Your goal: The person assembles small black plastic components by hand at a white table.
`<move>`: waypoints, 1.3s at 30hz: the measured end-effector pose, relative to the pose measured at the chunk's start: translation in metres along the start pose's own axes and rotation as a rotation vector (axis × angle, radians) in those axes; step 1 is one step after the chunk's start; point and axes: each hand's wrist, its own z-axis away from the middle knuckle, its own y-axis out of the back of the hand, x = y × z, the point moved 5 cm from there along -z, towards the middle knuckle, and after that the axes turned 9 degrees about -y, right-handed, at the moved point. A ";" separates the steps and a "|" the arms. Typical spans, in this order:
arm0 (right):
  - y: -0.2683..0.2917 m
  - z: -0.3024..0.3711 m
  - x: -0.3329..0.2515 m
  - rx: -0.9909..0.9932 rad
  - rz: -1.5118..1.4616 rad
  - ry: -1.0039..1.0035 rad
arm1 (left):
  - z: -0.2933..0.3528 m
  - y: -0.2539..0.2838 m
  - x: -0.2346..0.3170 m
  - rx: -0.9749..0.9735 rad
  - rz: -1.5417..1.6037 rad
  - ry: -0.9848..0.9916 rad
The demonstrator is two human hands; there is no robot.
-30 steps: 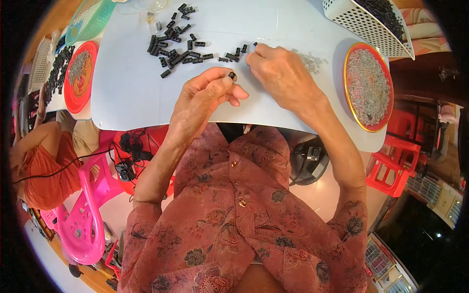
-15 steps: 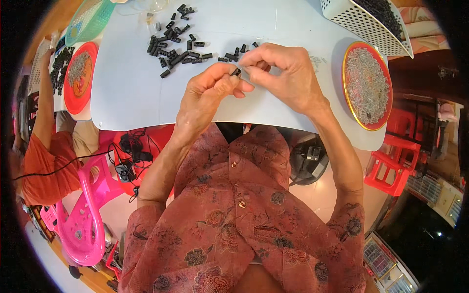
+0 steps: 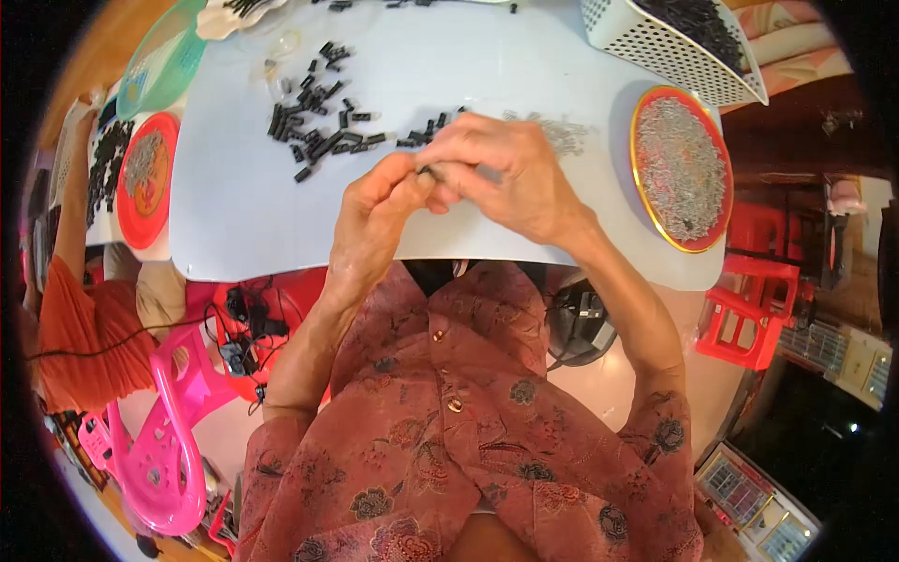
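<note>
Over the near part of the white table (image 3: 225, 211), my two hands meet in front of my chest. Between thumb and fingers my left hand (image 3: 379, 211) pinches a small black tubular piece (image 3: 426, 171), mostly covered by fingers. My right hand (image 3: 515, 178) is closed in a pinch right at that piece, its fingers touching the left hand's and slightly blurred. Whatever sits in the right fingertips is hidden. Just beyond the hands lies a loose heap of similar black pieces (image 3: 323, 140). Small clear parts (image 3: 562, 139) are scattered behind my right hand.
At the right, a red gold-rimmed plate (image 3: 640, 178) is heaped with small clear parts, below a white perforated basket (image 3: 646, 47) of black pieces. A green basket (image 3: 164, 61) stands far left. Beside it, another person's arm (image 3: 73, 201) reaches past a red plate (image 3: 159, 225).
My view has tilted up slightly, showing more of the table's far side. My right hand has closed in on the black piece, and the fingers of both hands now touch.
</note>
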 end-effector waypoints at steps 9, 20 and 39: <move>0.081 -0.057 0.058 0.387 0.406 -0.186 | -0.005 -0.005 0.005 0.057 -0.087 -0.151; 0.112 -0.120 0.137 0.289 0.672 -0.353 | -0.004 -0.006 0.003 0.006 -0.147 -0.162; 0.011 -0.021 0.028 0.002 -0.435 -0.452 | -0.009 -0.001 -0.004 0.023 -0.002 -0.189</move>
